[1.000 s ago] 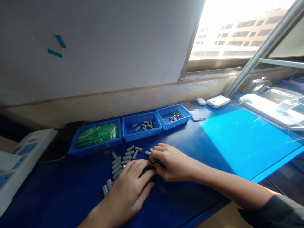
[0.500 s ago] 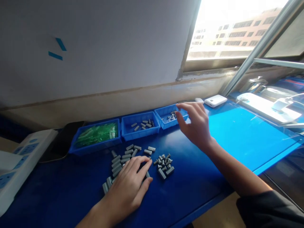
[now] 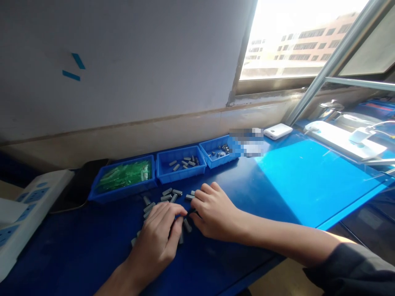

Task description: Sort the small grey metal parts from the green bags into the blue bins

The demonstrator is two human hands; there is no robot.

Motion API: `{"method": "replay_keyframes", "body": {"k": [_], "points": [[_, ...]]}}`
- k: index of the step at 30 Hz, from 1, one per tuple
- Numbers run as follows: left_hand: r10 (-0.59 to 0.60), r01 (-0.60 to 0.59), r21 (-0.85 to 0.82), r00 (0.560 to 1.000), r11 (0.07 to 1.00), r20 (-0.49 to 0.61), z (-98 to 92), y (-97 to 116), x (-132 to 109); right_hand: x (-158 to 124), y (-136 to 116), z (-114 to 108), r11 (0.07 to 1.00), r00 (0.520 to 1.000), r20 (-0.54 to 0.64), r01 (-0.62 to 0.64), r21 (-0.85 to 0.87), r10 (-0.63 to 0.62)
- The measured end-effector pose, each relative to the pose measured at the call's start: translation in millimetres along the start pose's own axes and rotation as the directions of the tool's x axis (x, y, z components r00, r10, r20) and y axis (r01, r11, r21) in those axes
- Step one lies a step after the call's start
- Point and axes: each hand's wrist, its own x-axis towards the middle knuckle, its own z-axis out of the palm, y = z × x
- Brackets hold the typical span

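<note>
My left hand (image 3: 159,236) is over a group of grey hexagonal metal standoffs (image 3: 166,197). Its thumb and index finger come together; whatever lies between them cannot be made out. Close on its right, my right hand (image 3: 217,211) has curled fingers low above the table, their tips hidden. Between and just below both hands lies a loose standoff (image 3: 187,225). The pile of small screws is covered by my right hand. Behind stand a blue bin of standoffs (image 3: 181,178) and a blue bin of small metal pieces (image 3: 216,162).
A blue bin (image 3: 121,193) with green packets stands at the back left. Beside it are a black flat object (image 3: 74,187) and a white power strip (image 3: 37,205). Further right are a white device (image 3: 278,131) and a metal frame post (image 3: 327,65).
My right hand has come from the right-hand bin down and left beside my left hand, over the screw pile. My left thumb and index finger have drawn together.
</note>
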Motion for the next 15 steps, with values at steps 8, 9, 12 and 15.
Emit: {"method": "replay_keyframes", "body": {"k": [8,9,12,15], "points": [[-0.007,0.004,0.021,0.990,1.000,0.142,3.8,10,9,2,33,-55,0.979,0.792,-0.609,0.150,0.141,-0.034],[-0.013,0.006,0.044,0.987,0.999,0.159,5.1,11,13,1,43,-65,0.988,0.718,-0.696,0.106,0.114,0.004],[-0.010,-0.020,0.121,0.969,0.992,0.245,9.4,15,26,0,75,-71,0.991,0.627,-0.768,-0.107,0.083,0.132],[-0.007,-0.045,0.152,0.947,0.987,0.322,13.5,19,35,3,95,-48,0.972,0.836,-0.508,-0.232,0.018,0.209]]}}
